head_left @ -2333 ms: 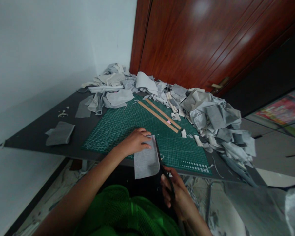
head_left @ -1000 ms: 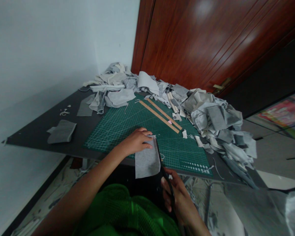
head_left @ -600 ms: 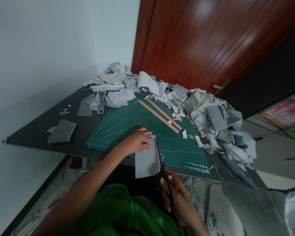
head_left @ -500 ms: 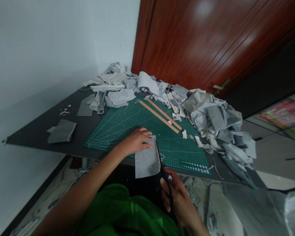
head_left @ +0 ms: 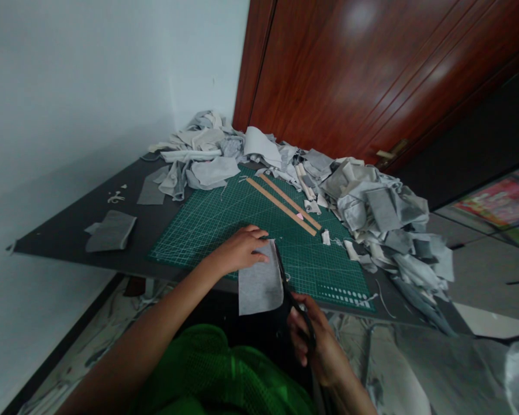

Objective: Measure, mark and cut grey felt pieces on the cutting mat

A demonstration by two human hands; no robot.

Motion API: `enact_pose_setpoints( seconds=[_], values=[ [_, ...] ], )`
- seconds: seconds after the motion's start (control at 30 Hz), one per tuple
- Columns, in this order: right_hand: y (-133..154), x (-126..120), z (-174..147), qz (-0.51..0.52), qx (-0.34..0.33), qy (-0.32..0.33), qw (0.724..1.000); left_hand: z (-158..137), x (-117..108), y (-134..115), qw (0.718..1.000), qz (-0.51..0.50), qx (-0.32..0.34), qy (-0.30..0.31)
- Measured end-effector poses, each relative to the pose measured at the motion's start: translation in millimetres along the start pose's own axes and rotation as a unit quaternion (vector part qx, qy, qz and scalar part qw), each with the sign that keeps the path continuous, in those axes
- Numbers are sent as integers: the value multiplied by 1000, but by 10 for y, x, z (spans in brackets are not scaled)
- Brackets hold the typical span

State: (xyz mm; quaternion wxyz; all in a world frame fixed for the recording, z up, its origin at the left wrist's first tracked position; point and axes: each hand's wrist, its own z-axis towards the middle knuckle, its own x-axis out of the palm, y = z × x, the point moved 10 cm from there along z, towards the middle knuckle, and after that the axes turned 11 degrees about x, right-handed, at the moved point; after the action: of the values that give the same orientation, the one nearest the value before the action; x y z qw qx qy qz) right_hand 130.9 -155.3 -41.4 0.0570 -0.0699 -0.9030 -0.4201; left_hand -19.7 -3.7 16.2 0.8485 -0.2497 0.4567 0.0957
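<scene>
A grey piece of cloth [head_left: 259, 288] lies partly on the green cutting mat and hangs past the table's front edge. My left hand [head_left: 242, 249] grips its upper left part, with the fingers over the top and the thumb on the surface. Along the cloth's right edge run the dark blades of a pair of scissors [head_left: 284, 279]. My right hand [head_left: 318, 340] is wrapped round the scissors' black handles, below the table edge. Whether the blades are parted is hard to make out. A thin strip or thread curls beside the blades.
On the green cutting mat [head_left: 216, 213] lie two wooden rulers [head_left: 281, 206] and small scraps. Heaped grey and white cloth [head_left: 363, 202] lines the back and right of the dark table. A folded grey cloth [head_left: 112, 231] rests at left. Wall and wooden door [head_left: 328, 69] stand behind.
My right hand and the scissors' handles have swung slightly to the right, so the scissors lean more. The left hand and the cloth keep nearly the same place.
</scene>
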Motion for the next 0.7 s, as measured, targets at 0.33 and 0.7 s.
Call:
enact_pose_setpoints(
  seconds=[0.33, 0.7],
  values=[
    [74, 140, 77, -30, -30, 8, 999, -6, -14, -3, 1000, -12, 0, -7],
    [66, 120, 89, -52, -49, 3, 997, 1, -20, -3, 1000, -22, -4, -9]
  ],
)
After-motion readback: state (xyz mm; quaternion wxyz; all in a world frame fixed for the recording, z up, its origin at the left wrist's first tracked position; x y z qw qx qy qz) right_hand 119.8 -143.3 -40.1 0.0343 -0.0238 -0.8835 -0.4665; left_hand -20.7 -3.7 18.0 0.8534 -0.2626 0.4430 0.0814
